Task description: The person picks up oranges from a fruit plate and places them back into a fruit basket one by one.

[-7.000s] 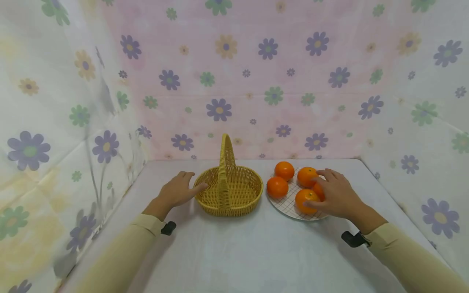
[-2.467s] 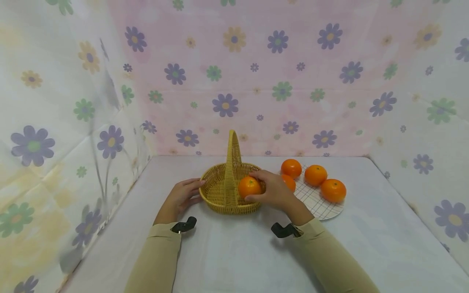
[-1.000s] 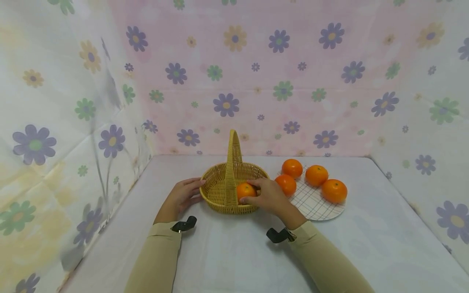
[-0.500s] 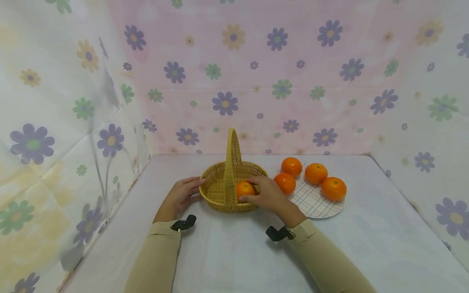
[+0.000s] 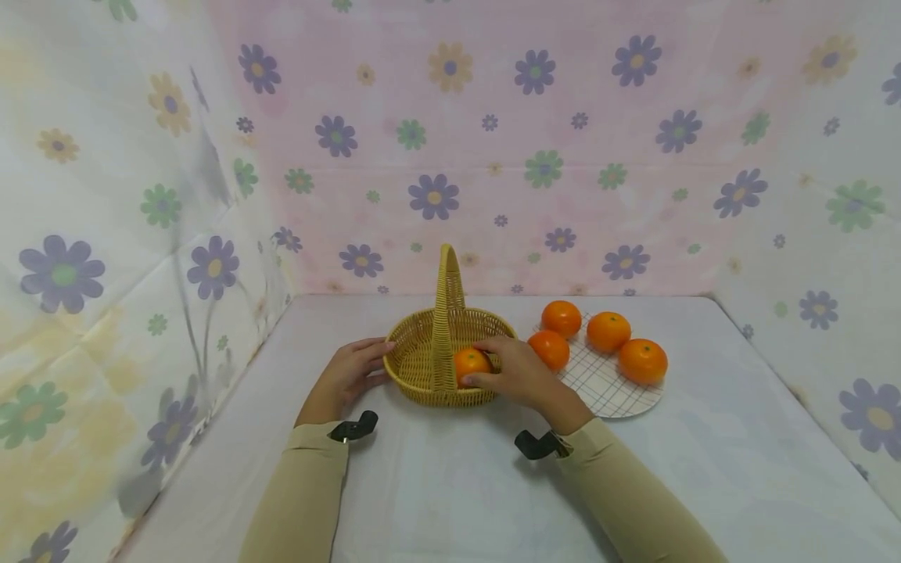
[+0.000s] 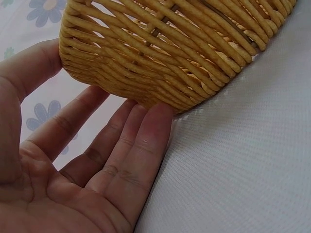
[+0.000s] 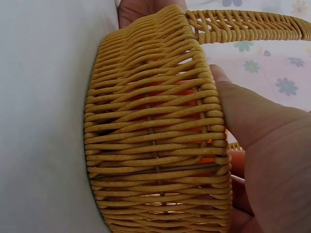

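A yellow wicker basket (image 5: 415, 393) with a tall arched handle stands upright on the table. Inside its right half sits an orange (image 5: 470, 364), which my right hand (image 5: 519, 374) pinches between thumb and fingers over the rim. In the right wrist view, the basket wall (image 7: 150, 121) hides most of that fruit; the thumb of my right hand (image 7: 272, 121) passes over the rim. My left hand (image 5: 345, 381) touches the basket's left end. Seen from the left wrist, the fingers of my left hand (image 6: 102, 165) are nearly straight against the woven side.
Right of the basket lies a round white plate (image 5: 612, 400) with a grid pattern, bearing several oranges (image 5: 642, 361). My right forearm passes in front of it. White cloth covers the table (image 5: 436, 485); flowered fabric (image 5: 493, 195) encloses the back and both sides.
Earlier my right hand was at an orange on the plate; it carried that orange left and lowered it into the basket. My left hand came to the basket's side. The last second shows hardly any movement.
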{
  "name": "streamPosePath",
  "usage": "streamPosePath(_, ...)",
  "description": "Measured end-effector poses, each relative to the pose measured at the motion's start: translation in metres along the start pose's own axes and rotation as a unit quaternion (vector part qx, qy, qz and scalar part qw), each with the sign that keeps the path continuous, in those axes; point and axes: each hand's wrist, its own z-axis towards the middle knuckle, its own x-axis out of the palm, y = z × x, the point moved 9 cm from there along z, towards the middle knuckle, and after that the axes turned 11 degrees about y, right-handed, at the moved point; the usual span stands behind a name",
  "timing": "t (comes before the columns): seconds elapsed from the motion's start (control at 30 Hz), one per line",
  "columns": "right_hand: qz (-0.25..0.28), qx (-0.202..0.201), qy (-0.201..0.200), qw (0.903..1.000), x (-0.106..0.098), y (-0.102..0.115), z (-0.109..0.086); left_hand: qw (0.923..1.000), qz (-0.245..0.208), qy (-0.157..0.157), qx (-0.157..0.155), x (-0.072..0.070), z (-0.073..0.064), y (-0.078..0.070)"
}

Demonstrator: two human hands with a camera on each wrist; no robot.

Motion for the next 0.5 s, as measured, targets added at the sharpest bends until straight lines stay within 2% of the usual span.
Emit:
streamPosePath(0.27, -0.013, -0.002, 0.013, 0.9998, -0.004, -0.002, 0.000, 1.0000, -0.006, -0.002, 0.003, 0.001, -0.004, -0.002)
streamPosePath(0.5, 0.012, -0.013, -0.002, 0.9998, -0.018, -0.006, -0.002, 1.0000, -0.003, 0.005, 0.007, 0.004, -0.006, -0.004)
